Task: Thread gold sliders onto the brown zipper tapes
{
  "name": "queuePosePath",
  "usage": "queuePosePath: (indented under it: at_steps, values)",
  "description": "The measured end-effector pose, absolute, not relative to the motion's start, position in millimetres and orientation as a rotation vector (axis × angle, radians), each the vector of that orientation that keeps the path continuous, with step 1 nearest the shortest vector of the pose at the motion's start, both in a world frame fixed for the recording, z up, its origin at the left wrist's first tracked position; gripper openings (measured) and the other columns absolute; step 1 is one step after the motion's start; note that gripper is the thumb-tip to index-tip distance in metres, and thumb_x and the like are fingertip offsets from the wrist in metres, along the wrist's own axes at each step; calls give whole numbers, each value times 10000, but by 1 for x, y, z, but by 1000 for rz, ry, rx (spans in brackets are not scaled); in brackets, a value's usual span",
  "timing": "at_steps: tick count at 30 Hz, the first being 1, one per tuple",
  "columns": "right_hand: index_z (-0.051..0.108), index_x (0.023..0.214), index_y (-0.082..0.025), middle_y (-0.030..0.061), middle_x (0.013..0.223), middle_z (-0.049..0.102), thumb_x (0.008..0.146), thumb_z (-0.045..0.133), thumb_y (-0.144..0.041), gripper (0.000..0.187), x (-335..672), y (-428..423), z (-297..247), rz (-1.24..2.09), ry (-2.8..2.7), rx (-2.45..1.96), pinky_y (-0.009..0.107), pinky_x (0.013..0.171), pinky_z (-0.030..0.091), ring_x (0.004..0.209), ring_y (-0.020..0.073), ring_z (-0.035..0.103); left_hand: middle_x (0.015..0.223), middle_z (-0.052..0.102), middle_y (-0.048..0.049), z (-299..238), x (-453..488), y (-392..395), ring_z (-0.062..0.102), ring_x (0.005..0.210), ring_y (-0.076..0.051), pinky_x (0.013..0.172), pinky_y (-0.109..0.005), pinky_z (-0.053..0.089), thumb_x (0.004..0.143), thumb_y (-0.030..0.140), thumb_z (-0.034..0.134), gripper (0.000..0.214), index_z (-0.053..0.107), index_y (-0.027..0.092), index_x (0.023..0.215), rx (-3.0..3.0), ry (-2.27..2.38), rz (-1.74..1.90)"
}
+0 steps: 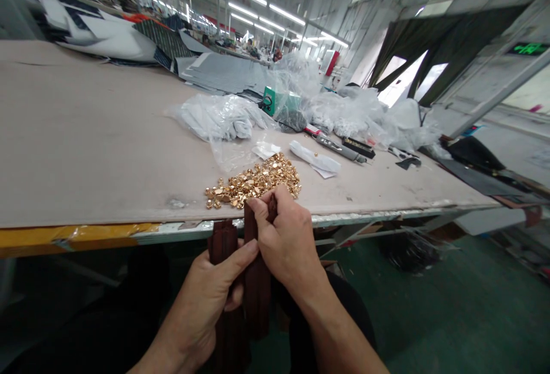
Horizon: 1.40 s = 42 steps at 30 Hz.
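My left hand (210, 294) is closed around a bundle of dark brown straps (223, 243), leather-like, hanging down past the table's front edge. Close beside it, my right hand (286, 236) pinches the upper end of another brown strap (256, 282), thumb against its face. The left thumb reaches across to that strap. Whether the right fingers also hold a small metal piece is hidden. Just beyond the hands, a heap of small gold-coloured metal fittings (258, 182) lies on the table near its edge.
On the beige table (107, 133) are clear plastic bags (227, 119), a folded white paper (315, 159), a grey pen-shaped power tool (339, 148), a green box (279, 101) and a small black tray (358, 146). Stacked grey sheets (227, 73) lie farther back. Yellow tape (86, 236) covers the front edge.
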State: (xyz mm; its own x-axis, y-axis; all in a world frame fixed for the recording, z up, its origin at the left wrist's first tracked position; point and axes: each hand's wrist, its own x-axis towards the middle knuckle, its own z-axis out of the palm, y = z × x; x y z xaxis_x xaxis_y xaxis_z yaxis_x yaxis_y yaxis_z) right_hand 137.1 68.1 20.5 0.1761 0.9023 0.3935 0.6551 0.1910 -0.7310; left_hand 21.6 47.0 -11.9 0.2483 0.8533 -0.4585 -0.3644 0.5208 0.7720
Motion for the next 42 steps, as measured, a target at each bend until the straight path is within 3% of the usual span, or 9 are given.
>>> queuePosePath:
  at_steps: [7, 11, 14, 18, 25, 29, 34, 39, 42]
  values:
    - [473, 748, -207, -71, 597, 492, 920, 559, -382, 260, 138, 51, 22, 1052, -1354, -1223, 211, 475, 362, 490, 89, 458, 426, 382, 89, -17, 24, 33, 275, 377, -40, 374, -174, 169, 620, 377, 784, 297, 572, 169, 612, 728, 1029, 844]
    - [610, 844, -188, -92, 543, 408, 793, 722, -371, 221, 142, 52, 27, 860, -1417, -1411, 219, 459, 294, 486, 91, 380, 418, 375, 85, -23, 24, 25, 258, 360, -41, 377, -196, 148, 655, 420, 744, 303, 581, 168, 616, 755, 986, 789]
    - [687, 967, -184, -60, 571, 503, 813, 703, -333, 215, 141, 62, 31, 603, -1605, -1524, 248, 522, 340, 528, 119, 462, 467, 408, 76, -26, 18, 27, 268, 369, -38, 386, -199, 145, 693, 454, 717, 339, 535, 179, 614, 712, 988, 842]
    - [708, 861, -208, 14, 715, 672, 849, 671, -304, 104, 129, 78, 34, 206, -1939, -1723, 292, 622, 370, 666, 175, 591, 505, 462, 70, -25, 12, 33, 289, 363, -33, 377, -188, 161, 704, 410, 705, 287, 546, 178, 651, 689, 1002, 881]
    - [665, 845, -187, 76, 798, 721, 869, 620, -283, 109, 116, 86, 34, -121, -2084, -1935, 313, 602, 371, 723, 239, 656, 521, 492, 70, -23, 6, 38, 290, 348, -19, 357, -180, 182, 698, 404, 733, 292, 572, 167, 647, 650, 983, 899]
    - [658, 781, -172, 72, 743, 701, 848, 592, -212, 101, 122, 85, 34, -128, -2123, -1853, 306, 588, 364, 668, 214, 632, 547, 523, 59, -23, 5, 39, 308, 346, -14, 358, -173, 205, 729, 401, 725, 283, 612, 151, 660, 562, 948, 930]
    - [652, 706, -170, -13, 607, 614, 811, 622, -137, 113, 141, 63, 39, 100, -2053, -1557, 250, 563, 371, 560, 124, 555, 578, 580, 32, -22, 4, 38, 339, 340, -14, 360, -170, 216, 739, 466, 722, 330, 688, 138, 736, 461, 885, 914]
    - [696, 811, -152, 4, 664, 634, 833, 625, -125, 79, 156, 25, 35, 354, -2177, -1247, 217, 551, 409, 579, 110, 567, 340, 411, 60, -25, 5, 30, 278, 306, -22, 370, -172, 170, 740, 517, 705, 425, 635, 134, 572, 449, 781, 720]
    - [709, 899, -136, 37, 717, 677, 854, 608, -118, 112, 160, 13, 27, 424, -2169, -1168, 225, 584, 458, 629, 129, 613, 344, 415, 65, -27, 7, 27, 283, 306, -17, 368, -168, 170, 663, 494, 780, 399, 635, 137, 559, 435, 777, 696]
